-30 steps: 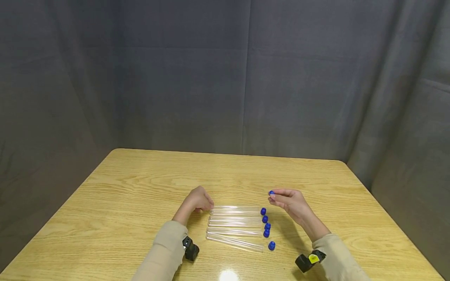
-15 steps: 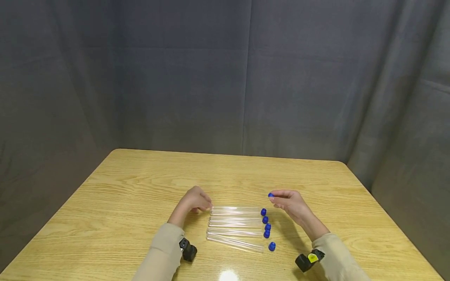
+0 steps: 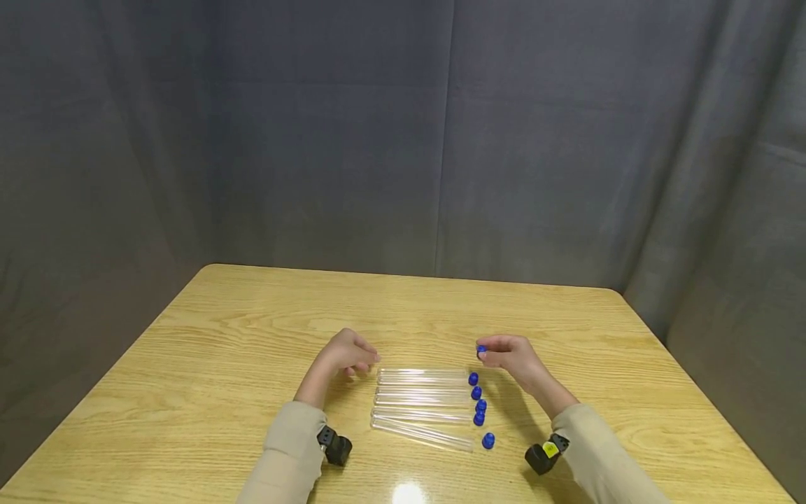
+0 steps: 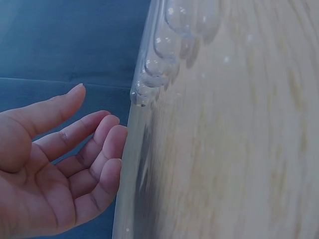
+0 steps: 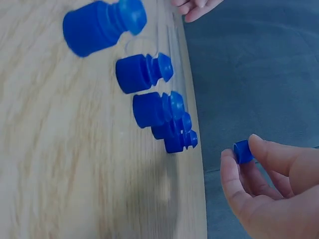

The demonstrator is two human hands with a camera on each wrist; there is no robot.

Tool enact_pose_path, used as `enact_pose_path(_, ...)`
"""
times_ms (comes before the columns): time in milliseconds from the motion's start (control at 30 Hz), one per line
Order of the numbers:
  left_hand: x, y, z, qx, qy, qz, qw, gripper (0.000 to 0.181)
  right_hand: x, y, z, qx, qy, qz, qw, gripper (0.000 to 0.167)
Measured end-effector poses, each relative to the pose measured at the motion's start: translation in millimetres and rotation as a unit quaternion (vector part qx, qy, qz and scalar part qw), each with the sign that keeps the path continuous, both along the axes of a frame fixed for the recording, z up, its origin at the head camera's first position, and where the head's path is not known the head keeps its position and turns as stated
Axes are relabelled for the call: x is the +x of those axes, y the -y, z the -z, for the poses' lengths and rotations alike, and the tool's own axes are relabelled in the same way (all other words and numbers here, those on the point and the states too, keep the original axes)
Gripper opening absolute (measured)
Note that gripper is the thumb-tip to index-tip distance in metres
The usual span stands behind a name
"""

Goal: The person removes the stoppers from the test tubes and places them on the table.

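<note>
My right hand (image 3: 519, 360) pinches a blue stopper (image 5: 242, 151) between thumb and fingertips, held up above the table beyond the other stoppers. Several clear test tubes (image 3: 423, 399) lie side by side across the table, the nearest one slanted. Off their rounded ends, at the far left corner of the row, hovers my left hand (image 3: 345, 351). In the left wrist view its fingers are loosely bent, thumb apart, with nothing between them. The rounded tube ends (image 4: 162, 64) show just past its fingertips.
Several more blue stoppers (image 5: 132, 73) stand in a column by the right ends of the tubes; the nearest stopper (image 3: 488, 441) sits somewhat apart. All lie on a wooden table (image 3: 252, 308), with a grey curtain (image 3: 334, 140) behind it.
My left hand has drawn slightly left and away from the tube ends, its fingers loosening. My right hand has shifted a little left with the blue stopper. The tubes have stayed put.
</note>
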State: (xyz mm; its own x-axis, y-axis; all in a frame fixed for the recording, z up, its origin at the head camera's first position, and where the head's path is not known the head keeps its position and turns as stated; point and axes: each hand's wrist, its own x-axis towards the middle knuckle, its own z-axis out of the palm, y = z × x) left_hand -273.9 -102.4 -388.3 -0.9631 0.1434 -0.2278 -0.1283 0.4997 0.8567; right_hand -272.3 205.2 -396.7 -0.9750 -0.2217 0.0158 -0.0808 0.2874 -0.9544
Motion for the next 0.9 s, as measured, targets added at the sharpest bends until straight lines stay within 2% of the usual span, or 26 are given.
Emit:
enact_pose_path(433, -1.1, 2.9, 0.6, 0.011, -0.014, 0.006, 0.9998, 0.018, -6.8, 4.6, 10.8, 0.059, 0.004, 0.007, 0.9982, 0.021)
enact_pose_path(633, 0.4, 2.8, 0.3, 0.014, -0.006, 0.003, 0.9999, 0.018, -8.4, 4.0, 18.6, 0.064, 0.016, 0.001, 0.9978, 0.02)
enact_pose_path(900, 2.5, 3.6, -0.6, 0.016, -0.014, 0.009, 0.9997, 0.016, -8.3, 6.1, 18.2, 0.075, 0.007, -0.004, 0.9972, 0.02)
